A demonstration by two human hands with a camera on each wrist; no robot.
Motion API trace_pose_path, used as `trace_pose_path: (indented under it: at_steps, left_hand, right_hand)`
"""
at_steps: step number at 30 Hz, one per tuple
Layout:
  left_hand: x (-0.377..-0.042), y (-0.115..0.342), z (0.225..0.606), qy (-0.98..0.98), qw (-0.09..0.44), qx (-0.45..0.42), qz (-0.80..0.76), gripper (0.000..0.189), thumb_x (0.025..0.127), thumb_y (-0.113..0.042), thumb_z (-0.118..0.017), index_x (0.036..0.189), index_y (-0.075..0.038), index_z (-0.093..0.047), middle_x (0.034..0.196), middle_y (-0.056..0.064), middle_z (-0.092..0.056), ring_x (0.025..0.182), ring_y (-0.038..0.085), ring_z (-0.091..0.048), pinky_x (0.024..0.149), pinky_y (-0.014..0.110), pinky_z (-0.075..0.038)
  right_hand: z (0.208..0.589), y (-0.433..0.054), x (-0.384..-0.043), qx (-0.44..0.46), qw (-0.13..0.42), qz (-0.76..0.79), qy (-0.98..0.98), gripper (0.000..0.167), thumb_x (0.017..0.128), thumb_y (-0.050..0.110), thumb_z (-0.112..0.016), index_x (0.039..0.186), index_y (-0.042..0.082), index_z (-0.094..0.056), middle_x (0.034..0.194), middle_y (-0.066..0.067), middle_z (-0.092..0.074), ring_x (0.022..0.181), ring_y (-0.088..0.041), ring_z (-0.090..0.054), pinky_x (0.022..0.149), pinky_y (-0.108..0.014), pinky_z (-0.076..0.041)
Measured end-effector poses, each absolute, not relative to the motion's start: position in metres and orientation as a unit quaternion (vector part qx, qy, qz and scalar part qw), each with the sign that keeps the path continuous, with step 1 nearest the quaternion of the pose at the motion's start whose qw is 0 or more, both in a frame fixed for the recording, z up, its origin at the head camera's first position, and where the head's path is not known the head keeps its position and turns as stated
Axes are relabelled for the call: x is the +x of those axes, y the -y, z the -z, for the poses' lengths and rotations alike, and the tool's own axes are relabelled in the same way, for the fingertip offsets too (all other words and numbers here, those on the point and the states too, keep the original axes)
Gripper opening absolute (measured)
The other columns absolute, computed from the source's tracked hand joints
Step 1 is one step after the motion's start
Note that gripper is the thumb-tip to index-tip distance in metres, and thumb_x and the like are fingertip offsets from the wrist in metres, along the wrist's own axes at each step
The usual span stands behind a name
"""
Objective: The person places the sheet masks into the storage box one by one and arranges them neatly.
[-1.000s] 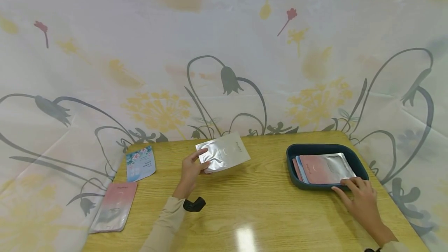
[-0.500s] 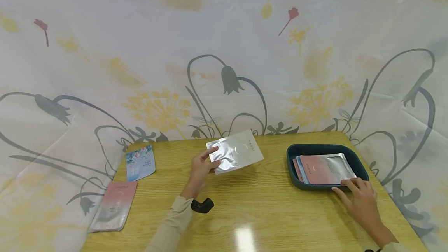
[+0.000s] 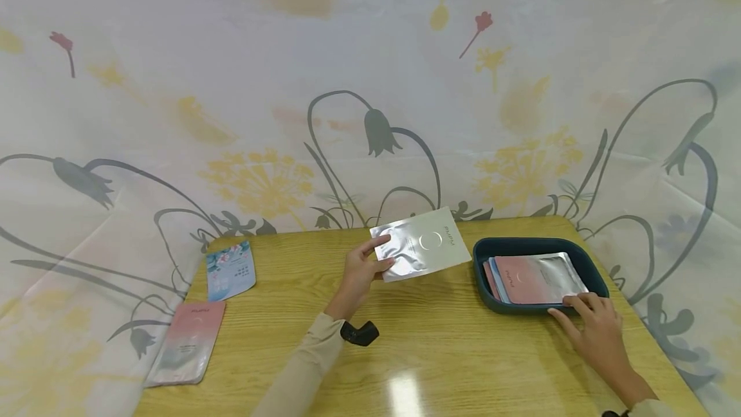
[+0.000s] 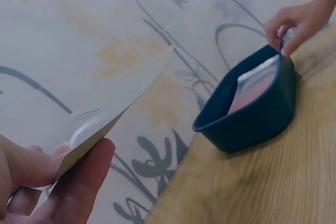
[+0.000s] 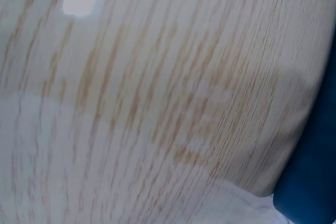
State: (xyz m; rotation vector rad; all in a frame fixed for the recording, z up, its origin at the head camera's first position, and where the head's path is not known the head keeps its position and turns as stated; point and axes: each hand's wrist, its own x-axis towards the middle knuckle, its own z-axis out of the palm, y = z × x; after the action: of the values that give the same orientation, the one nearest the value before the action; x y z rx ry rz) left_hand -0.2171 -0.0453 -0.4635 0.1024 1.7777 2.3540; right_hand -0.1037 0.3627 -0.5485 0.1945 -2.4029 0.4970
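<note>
My left hand point(image 3: 360, 275) pinches a silver-white sheet mask packet point(image 3: 431, 241) by its left end, thumb on one face and fingers on the other. The packet is held above the table, its right corner close to the bin's left rim in the head view. In the left wrist view the packet point(image 4: 113, 103) is seen nearly edge-on and slightly bent. My right hand point(image 3: 599, 336) grips the near rim of the dark teal bin point(image 3: 486, 304), fingers over the inside and thumb outside. Inside the bin lie several packets, a pink and silver one point(image 3: 538, 278) on top.
At the table's left side lie a blue flowered packet point(image 3: 231, 272) and, nearer, a pink and silver packet point(image 3: 188, 343). A flower-printed curtain point(image 3: 370, 82) hangs right behind the wooden table point(image 3: 440, 359). The right wrist view shows mainly tabletop and the bin's side point(image 5: 312, 166).
My left hand has carried the silver-white packet rightward across the table, toward the bin. The right hand has stayed on the bin's rim, and the bin has not moved.
</note>
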Motion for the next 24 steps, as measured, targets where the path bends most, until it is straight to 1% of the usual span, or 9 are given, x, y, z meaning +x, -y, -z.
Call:
trace_pose_path:
  at_steps: [7,11,15,21,24]
  left_hand:
    - [-0.220,0.015,0.462,-0.603,0.118,0.054,-0.787,0.044,0.082,0.013,-0.063,0.124,-0.001,-0.061,0.140,0.014,-0.045,0.067,0.010,-0.062,0.056,0.021,-0.052]
    - [-0.222,-0.004,0.464,-0.599,0.126,0.057,-0.789,0.044,0.082,0.013,-0.064,0.122,-0.002,-0.063,0.137,0.014,-0.048,0.063,0.010,-0.062,0.054,0.021,-0.052]
    - [-0.224,-0.022,0.467,-0.597,0.127,0.053,-0.790,0.042,0.080,0.014,-0.065,0.119,-0.002,-0.065,0.134,0.011,-0.052,0.060,0.009,-0.059,0.050,0.020,-0.049]
    - [-0.225,-0.045,0.472,-0.590,0.134,0.066,-0.793,0.042,0.081,0.015,-0.063,0.119,-0.001,-0.065,0.129,0.011,-0.055,0.061,0.009,-0.057,0.051,0.020,-0.049]
    - [-0.225,-0.055,0.474,-0.592,0.135,0.069,-0.791,0.041,0.081,0.015,-0.063,0.118,-0.002,-0.065,0.127,0.010,-0.056,0.060,0.008,-0.057,0.050,0.020,-0.048]
  right_hand:
    - [0.550,-0.364,-0.104,0.075,0.340,-0.193,0.917,0.031,0.069,0.030,-0.082,0.081,0.008,-0.064,0.086,-0.011,-0.052,0.083,-0.040,-0.045,0.061,-0.060,-0.033]
    - [0.550,-0.364,-0.104,0.074,0.339,-0.195,0.917,0.030,0.069,0.029,-0.082,0.081,0.008,-0.064,0.086,-0.011,-0.052,0.084,-0.040,-0.045,0.062,-0.061,-0.033]
    - [0.549,-0.363,-0.103,0.074,0.337,-0.197,0.918,0.030,0.069,0.028,-0.082,0.082,0.008,-0.064,0.086,-0.011,-0.052,0.083,-0.039,-0.045,0.062,-0.061,-0.033]
    - [0.549,-0.363,-0.103,0.073,0.335,-0.196,0.919,0.029,0.069,0.026,-0.082,0.082,0.008,-0.064,0.086,-0.011,-0.052,0.082,-0.039,-0.044,0.062,-0.060,-0.032]
    - [0.549,-0.363,-0.103,0.072,0.336,-0.195,0.919,0.030,0.068,0.027,-0.082,0.082,0.008,-0.064,0.086,-0.011,-0.052,0.082,-0.039,-0.044,0.062,-0.061,-0.033]
